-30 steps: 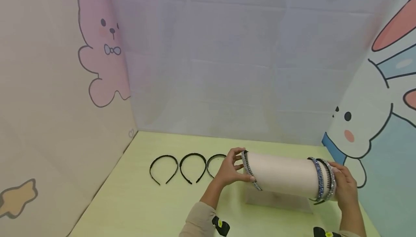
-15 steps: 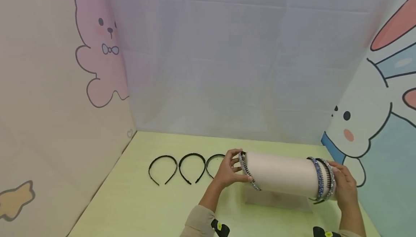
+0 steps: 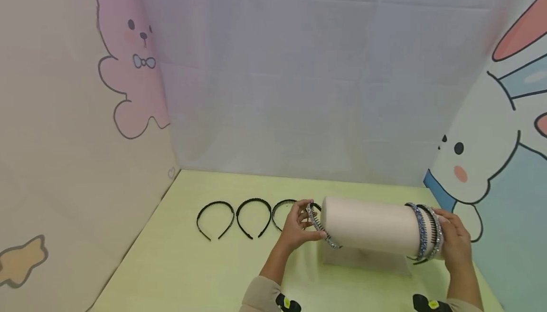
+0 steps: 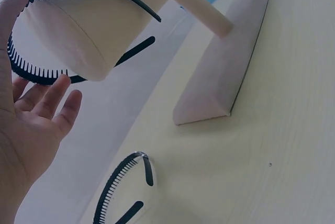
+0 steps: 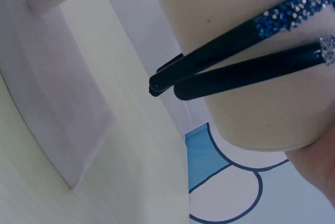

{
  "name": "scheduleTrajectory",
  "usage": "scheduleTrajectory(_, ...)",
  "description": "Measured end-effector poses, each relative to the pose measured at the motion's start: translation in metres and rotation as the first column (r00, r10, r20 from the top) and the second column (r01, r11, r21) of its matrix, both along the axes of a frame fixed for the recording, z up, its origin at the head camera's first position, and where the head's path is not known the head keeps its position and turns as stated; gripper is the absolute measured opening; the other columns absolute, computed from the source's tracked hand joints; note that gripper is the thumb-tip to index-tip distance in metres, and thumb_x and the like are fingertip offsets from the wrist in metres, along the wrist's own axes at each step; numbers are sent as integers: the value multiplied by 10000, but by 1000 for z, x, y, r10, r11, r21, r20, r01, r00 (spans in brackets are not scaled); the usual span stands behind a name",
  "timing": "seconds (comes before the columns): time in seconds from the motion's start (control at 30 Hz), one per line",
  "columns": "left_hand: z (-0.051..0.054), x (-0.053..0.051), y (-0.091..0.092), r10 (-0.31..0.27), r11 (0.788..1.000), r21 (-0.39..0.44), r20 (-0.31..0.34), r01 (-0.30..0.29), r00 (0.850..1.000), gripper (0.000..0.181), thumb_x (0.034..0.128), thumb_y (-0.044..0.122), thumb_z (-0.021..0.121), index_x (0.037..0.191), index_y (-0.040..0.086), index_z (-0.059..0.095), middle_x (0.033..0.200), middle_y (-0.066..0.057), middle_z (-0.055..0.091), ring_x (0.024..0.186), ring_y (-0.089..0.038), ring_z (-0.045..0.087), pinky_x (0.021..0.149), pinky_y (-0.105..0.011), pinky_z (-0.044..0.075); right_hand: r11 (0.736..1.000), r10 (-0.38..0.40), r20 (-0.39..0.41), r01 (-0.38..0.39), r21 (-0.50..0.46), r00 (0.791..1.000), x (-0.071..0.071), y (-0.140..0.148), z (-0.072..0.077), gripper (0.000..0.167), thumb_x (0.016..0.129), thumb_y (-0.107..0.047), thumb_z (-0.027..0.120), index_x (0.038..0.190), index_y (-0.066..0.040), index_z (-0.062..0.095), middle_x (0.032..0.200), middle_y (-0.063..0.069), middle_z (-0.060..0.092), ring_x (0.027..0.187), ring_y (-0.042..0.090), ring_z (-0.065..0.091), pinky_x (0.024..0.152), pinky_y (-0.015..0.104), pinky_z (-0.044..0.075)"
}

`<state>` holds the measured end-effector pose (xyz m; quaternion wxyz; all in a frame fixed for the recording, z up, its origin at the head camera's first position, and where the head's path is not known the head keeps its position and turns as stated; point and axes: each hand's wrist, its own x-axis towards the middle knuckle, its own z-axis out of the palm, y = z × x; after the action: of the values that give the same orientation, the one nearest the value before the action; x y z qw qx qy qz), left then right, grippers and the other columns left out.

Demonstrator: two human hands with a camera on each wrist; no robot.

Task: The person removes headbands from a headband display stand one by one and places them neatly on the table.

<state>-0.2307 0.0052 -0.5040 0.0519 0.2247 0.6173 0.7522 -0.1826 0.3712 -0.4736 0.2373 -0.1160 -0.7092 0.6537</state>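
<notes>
Headband (image 3: 316, 224) with silver sparkle sits at the nine o'clock end of a padded roll (image 3: 369, 226), its two arms either side of the roll's tip; the fingers of the left hand (image 3: 297, 229) pinch it. The right hand (image 3: 458, 243) touches the three o'clock end; how tightly its fingers are curled, I cannot tell. Just beside it, a blue headband (image 3: 420, 233) and another silver one (image 3: 436, 233) go round the roll. Three black headbands (image 3: 254, 200) lie on the surface (image 3: 183, 274), toward ten o'clock of the left hand.
</notes>
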Motion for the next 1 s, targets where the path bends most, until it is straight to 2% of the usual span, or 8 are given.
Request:
scheduleTrajectory(0.07, -11, 0, 0, 21, 1000, -16, -1, -21, 1000, 862, 672, 112, 841, 1377, 46, 349, 1354, -95, 417, 1108, -360, 476, 897, -541, 396, 1000, 3, 22, -4, 28, 1000, -1, 4, -6, 234, 962, -253, 498, 1106, -174, 665, 986, -207, 590, 907, -1, 492, 697, 145, 355)
scheduleTrajectory(0.13, -16, 3, 0, 34, 999, -34, 2, -34, 999, 845, 663, 139, 848, 1363, 77, 378, 1330, -83, 437, 1103, -353, 486, 896, -547, 396, 1000, 12, 2, -12, 9, 1000, -1, 8, -14, 240, 954, -253, 513, 1106, -151, 668, 1004, -170, 604, 897, 7, 497, 686, 151, 358)
scheduleTrajectory(0.23, -22, 8, -1, 35, 997, -65, 15, -34, 999, 846, 655, 151, 853, 1361, 104, 390, 1316, -77, 448, 1109, -335, 486, 903, -559, 385, 998, 1, 8, -1, 55, 1000, -2, 9, -17, 240, 957, -283, 503, 1097, -180, 670, 1016, -172, 598, 906, 7, 494, 690, 162, 351)
scheduleTrajectory(0.4, -30, 13, 0, 64, 985, -157, -1, -63, 998, 833, 662, 163, 849, 1364, 146, 401, 1334, -17, 444, 1161, -282, 455, 914, -519, 388, 1000, -8, 23, 7, 23, 1000, 0, 1, -3, 231, 963, -245, 497, 1094, -162, 667, 971, -204, 594, 899, 4, 496, 689, 142, 358)
scheduleTrajectory(0.57, -29, 20, -1, 165, 951, -256, -60, -175, 985, 853, 633, 270, 868, 1355, 224, 415, 1380, -17, 412, 1251, -301, 363, 962, -531, 333, 999, -16, 6, 16, -27, 1000, 0, -3, 6, 212, 964, -165, 494, 1056, -165, 686, 941, -210, 611, 885, -12, 513, 691, 129, 366)
scheduleTrajectory(0.73, -30, 32, -2, 268, 905, -319, -85, -281, 960, 885, 589, 375, 872, 1347, 220, 444, 1377, -25, 403, 1264, -343, 337, 961, -565, 309, 1000, 20, -33, -21, -22, 999, -2, 2, -1, 220, 955, -193, 511, 1082, -127, 678, 960, -183, 619, 887, 0, 521, 694, 137, 373)
scheduleTrajectory(0.9, -40, 37, -2, 369, 855, -328, -162, -403, 915, 889, 570, 441, 867, 1330, 200, 473, 1330, 12, 454, 1253, -255, 375, 963, -532, 325, 998, -4, 17, 3, 70, 1000, -18, 32, -39, 310, 956, -278, 513, 1182, -102, 632, 1061, -137, 609, 924, 15, 507, 684, 162, 374)
scheduleTrajectory(1.0, -45, 39, -3, 409, 841, -292, -210, -456, 888, 871, 581, 429, 864, 1321, 185, 476, 1305, 3, 464, 1227, -236, 402, 954, -529, 342, 996, -9, 26, 7, 85, 1000, -23, 40, -48, 316, 953, -292, 518, 1191, -115, 629, 1093, -107, 606, 939, 36, 508, 681, 172, 377)
